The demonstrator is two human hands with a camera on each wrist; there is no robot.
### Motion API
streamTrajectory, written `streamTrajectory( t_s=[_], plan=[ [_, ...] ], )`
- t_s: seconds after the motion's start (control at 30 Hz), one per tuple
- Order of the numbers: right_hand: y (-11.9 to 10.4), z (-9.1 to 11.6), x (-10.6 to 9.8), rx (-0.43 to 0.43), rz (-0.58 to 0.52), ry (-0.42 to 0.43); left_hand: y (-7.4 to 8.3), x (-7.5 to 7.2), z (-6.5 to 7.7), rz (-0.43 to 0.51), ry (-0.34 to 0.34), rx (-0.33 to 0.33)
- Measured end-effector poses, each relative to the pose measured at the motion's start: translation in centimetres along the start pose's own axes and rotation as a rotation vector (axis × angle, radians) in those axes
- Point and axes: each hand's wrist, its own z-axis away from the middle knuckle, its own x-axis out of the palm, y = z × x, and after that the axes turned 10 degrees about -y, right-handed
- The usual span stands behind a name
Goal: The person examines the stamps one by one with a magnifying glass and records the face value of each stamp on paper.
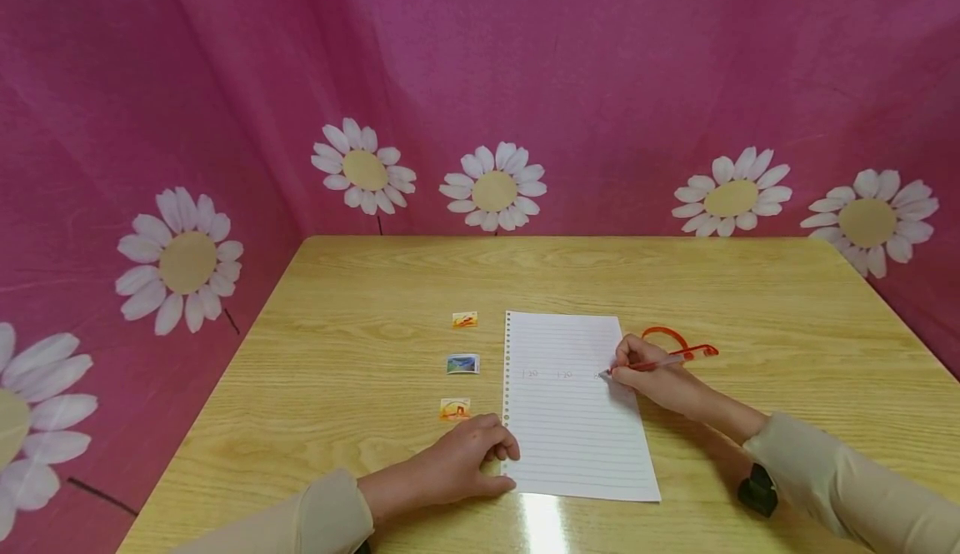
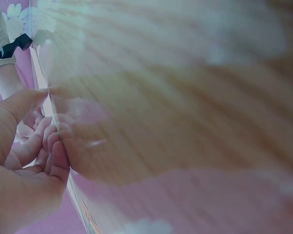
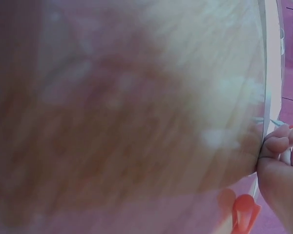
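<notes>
My right hand [image 1: 658, 377] holds a red and clear pen [image 1: 663, 361], its tip on a lined sheet of paper [image 1: 577, 437]. Faint handwritten figures [image 1: 565, 375] run in a row across the sheet and end at the pen tip. In the right wrist view, the right hand [image 3: 285, 158] has its fingers bent around the pen, of which the tip [image 3: 277, 123] and a bit of red show. The left hand [image 1: 468, 458] rests at the sheet's punched left edge, thumb and fingertips touching it. Its fingers [image 2: 44, 141] are loosely curled in the left wrist view.
Left of the sheet, three small picture cards like stamps lie in a column: a yellow one [image 1: 465, 320], a blue-green one [image 1: 462, 363] and another yellow one [image 1: 455, 409]. A curved red strip [image 1: 667, 333] shows behind the pen. All lie on a wooden table [image 1: 360, 354] before a pink flowered curtain [image 1: 585, 79].
</notes>
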Motion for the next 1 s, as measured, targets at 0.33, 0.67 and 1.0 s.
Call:
streamTrajectory(
  t_s=[0.33, 0.67, 1.0],
  plan=[
    [0.21, 0.09, -0.03, 0.019, -0.029, 0.036, -0.05, 0.05, -0.14, -0.006, 0.012, 0.017],
    [0.21, 0.43, 0.31, -0.012, -0.066, 0.056, 0.25, 0.07, 0.0, 0.014, 0.009, -0.006],
    [-0.16, 0.34, 0.16, -0.04, -0.062, 0.04, 0.16, 0.05, 0.08, 0.005, 0.02, 0.003]
  ],
)
